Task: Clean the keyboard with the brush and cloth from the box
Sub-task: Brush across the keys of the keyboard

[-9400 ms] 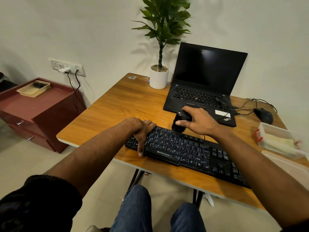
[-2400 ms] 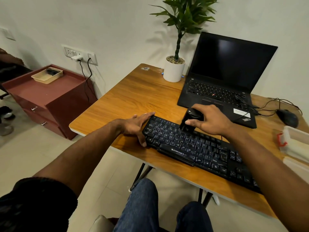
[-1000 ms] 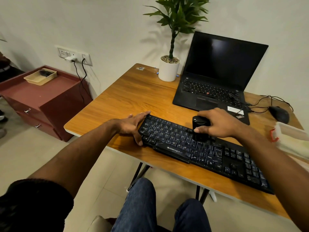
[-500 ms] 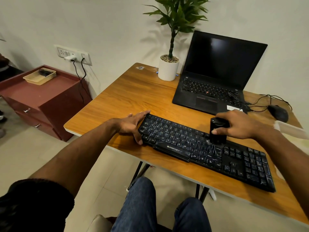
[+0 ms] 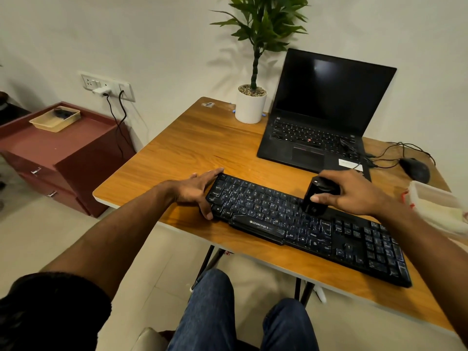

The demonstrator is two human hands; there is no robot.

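Wooden surface (image 5: 177, 158) by a plain wall, guy seated at it. Nearest him is the black Zebronics keyboard (image 5: 298, 224), angled along the front edge. His left hand (image 5: 200, 191) lies flat-fingered around its left end, looks like just to stop it sliding. Right hand (image 5: 354, 193) has its grip clamped on the black brush (image 5: 316, 198), bristles down on the upper key rows. The box (image 5: 438, 206) sits off to the right, cloth probably inside. Laptop (image 5: 321, 115) and potted plant (image 5: 253, 97) sit behind.

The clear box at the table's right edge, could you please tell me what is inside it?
Inside the clear box lies something pale, likely the cloth; the blur and frame edge hide the rest.
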